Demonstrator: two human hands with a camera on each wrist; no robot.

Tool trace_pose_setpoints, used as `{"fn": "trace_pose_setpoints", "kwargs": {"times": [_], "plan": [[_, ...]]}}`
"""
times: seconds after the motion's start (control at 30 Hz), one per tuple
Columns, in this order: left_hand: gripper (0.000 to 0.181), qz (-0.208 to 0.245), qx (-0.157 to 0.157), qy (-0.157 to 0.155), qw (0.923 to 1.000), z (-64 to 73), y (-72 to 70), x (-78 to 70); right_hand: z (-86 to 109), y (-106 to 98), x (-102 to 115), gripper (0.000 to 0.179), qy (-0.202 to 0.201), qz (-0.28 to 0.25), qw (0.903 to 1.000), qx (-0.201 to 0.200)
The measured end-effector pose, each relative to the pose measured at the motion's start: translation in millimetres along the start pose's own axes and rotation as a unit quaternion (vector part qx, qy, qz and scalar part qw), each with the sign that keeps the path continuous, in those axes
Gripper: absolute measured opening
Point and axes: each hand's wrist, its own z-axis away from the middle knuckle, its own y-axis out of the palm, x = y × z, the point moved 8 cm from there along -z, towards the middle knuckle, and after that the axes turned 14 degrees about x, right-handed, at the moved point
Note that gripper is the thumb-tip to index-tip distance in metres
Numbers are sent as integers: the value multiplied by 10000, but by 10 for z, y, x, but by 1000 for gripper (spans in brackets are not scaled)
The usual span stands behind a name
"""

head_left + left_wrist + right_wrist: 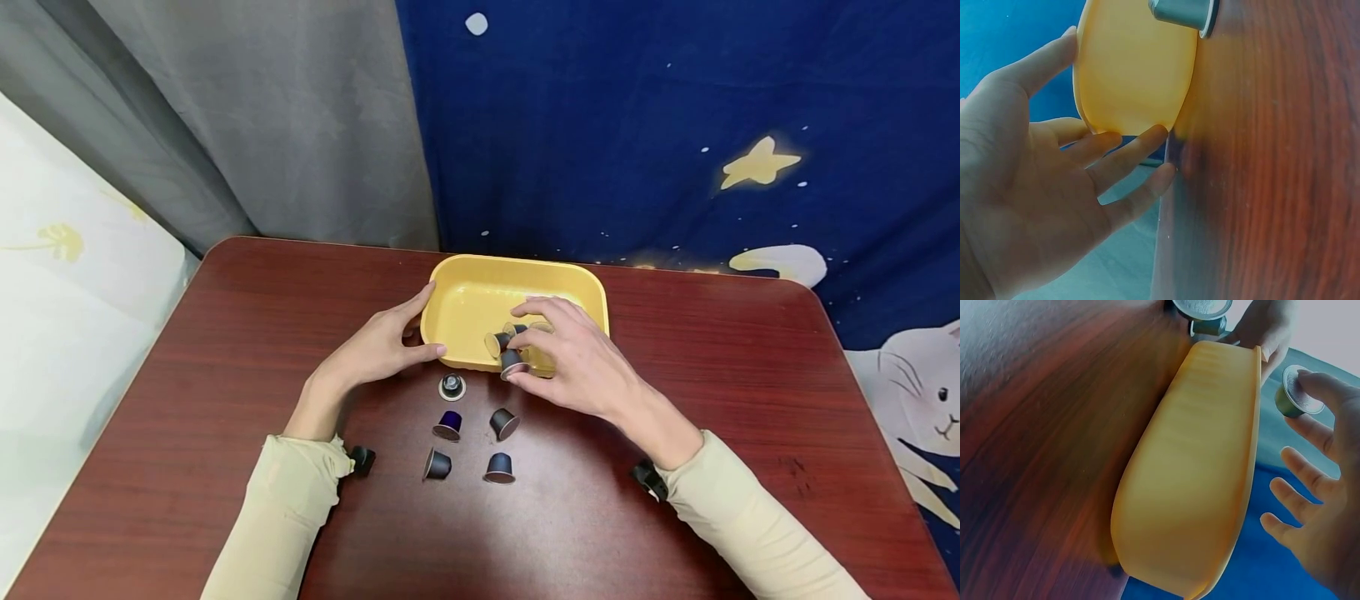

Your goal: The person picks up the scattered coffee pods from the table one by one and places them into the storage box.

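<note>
My right hand [581,358] pinches a dark coffee capsule [513,363] between thumb and index finger, over the front rim of a yellow tray [468,312]. In the right wrist view the capsule's foil lid [1302,394] shows, and the other fingers are spread. Inside the tray lie a few capsules [495,342], partly hidden by this hand. At the tray's left end my left hand [375,346] rests its thumb and fingertips against the wall and rim. The left wrist view shows those fingers [1129,156] spread and fairly straight.
In front of the tray, on the brown wooden table [585,517], stand or lie a black-and-silver capsule [452,386], a purple capsule [448,423] and several dark capsules [500,467]. Grey [322,125] and blue curtains [600,125] hang behind the table's far edge.
</note>
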Motion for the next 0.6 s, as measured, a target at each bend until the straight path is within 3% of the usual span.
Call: {"fn": "trace_pose_setpoints", "kwargs": {"times": [0.6], "plan": [[96, 31, 101, -56, 9999, -15, 16, 28, 68, -40, -275, 29, 521, 284, 9981, -136]]}}
